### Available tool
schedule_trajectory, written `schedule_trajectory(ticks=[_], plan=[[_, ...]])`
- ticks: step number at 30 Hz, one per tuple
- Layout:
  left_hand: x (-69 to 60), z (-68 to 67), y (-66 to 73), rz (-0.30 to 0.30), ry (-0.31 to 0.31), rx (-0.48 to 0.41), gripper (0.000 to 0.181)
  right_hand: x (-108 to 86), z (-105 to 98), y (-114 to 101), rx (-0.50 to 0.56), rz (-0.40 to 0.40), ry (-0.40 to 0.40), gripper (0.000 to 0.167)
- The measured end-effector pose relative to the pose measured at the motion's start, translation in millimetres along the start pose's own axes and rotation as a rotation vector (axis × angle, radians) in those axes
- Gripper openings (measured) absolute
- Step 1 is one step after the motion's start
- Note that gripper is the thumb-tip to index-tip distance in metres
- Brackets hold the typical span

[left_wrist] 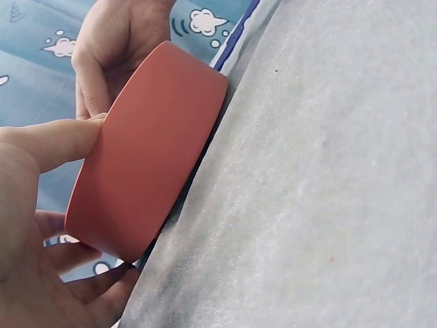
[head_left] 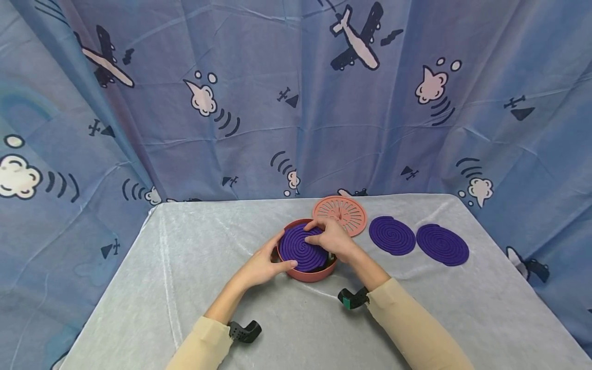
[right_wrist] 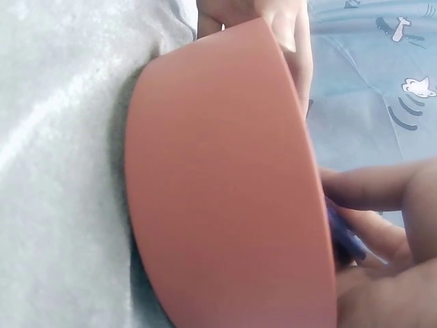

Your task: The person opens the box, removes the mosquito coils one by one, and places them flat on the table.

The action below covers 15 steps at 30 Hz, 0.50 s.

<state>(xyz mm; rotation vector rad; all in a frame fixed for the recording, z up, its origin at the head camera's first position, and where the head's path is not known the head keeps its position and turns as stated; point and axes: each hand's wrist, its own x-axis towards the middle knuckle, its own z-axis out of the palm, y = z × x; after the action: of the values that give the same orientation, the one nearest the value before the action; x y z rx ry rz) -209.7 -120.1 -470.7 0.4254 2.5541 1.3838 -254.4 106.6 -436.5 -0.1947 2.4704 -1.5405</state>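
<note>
A round terracotta-coloured box [head_left: 311, 276] sits on the table with a purple mosquito coil [head_left: 296, 252] lying slightly tilted in its mouth. My left hand [head_left: 262, 265] grips the box from the left, thumb at the near rim [left_wrist: 92, 147] and fingers around the outer wall. From the right, my right hand [head_left: 335, 239] reaches over the rim and holds the coil between thumb and fingers. A bit of the coil's purple edge [right_wrist: 347, 232] shows by those fingers in the right wrist view. Most of the box's inside is hidden beneath the coil.
A slotted round lid [head_left: 344, 206] in the same terracotta colour lies just behind the box. Two more purple coils, one nearer [head_left: 392, 235] and one farther right [head_left: 442, 244], lie flat on the grey-white tablecloth [head_left: 208, 236]. A printed blue curtain [head_left: 259, 103] hangs behind the table.
</note>
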Motion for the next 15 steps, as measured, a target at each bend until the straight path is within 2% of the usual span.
schedule_trajectory(ticks=[15], plan=[[-0.9, 0.4, 0.1, -0.013, -0.005, -0.008, 0.096, -4.0, -6.3, 0.2, 0.065, -0.014, -0.001, 0.022]])
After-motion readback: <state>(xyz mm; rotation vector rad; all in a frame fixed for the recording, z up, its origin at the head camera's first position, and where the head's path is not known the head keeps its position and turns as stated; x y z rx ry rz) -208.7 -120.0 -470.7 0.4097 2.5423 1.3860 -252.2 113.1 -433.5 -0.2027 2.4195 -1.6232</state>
